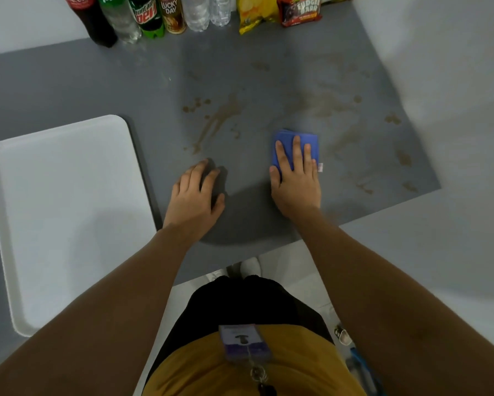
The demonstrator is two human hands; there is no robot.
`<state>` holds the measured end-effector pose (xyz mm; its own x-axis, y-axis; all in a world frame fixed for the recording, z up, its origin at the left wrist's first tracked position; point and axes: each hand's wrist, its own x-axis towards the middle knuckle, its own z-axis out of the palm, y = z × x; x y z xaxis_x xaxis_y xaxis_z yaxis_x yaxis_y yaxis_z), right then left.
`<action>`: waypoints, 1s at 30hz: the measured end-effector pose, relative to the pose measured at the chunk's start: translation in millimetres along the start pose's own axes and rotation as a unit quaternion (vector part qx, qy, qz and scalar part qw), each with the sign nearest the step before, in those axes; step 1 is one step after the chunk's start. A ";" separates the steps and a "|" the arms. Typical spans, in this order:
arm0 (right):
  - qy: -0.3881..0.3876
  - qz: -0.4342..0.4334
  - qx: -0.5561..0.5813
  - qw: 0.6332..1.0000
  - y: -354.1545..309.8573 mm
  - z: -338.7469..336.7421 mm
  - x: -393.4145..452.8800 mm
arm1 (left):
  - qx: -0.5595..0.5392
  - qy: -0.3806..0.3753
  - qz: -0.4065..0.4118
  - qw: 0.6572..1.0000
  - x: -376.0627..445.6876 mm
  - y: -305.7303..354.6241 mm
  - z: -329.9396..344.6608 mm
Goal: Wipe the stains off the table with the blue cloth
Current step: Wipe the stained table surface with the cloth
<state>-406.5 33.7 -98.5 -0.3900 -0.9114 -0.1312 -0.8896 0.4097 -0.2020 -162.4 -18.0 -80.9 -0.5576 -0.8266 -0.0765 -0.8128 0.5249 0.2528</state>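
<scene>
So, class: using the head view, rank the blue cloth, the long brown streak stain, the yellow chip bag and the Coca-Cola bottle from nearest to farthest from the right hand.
1. blue cloth, directly under the right hand
2. long brown streak stain, ahead and to the left
3. yellow chip bag, at the table's far edge
4. Coca-Cola bottle, far left corner

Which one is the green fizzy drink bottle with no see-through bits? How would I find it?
Look along the far edge of the grey table at the row of bottles. Third from the left stands the Mountain Dew bottle. It is solid green, unlike the clear, green-labelled Sprite bottle beside it.
</scene>
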 end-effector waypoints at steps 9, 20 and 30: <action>0.003 -0.116 -0.026 0.993 -34.0 7.9 -28.1 | -0.016 0.018 -0.013 1.000 0.0 -0.2 9.4; 0.017 -0.176 -0.016 0.984 -31.2 -0.2 47.6 | -0.008 0.022 -0.033 0.999 -1.2 6.7 10.1; 0.000 -0.100 -0.011 0.995 -2.4 -5.4 40.5 | -0.002 0.011 -0.036 0.999 -0.7 10.9 1.0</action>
<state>-421.4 -4.4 -98.1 -0.2049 -0.9745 -0.0914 -0.9545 0.2196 -0.2019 -171.0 -11.5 -79.1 -0.4931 -0.8669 -0.0730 -0.8504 0.4627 0.2504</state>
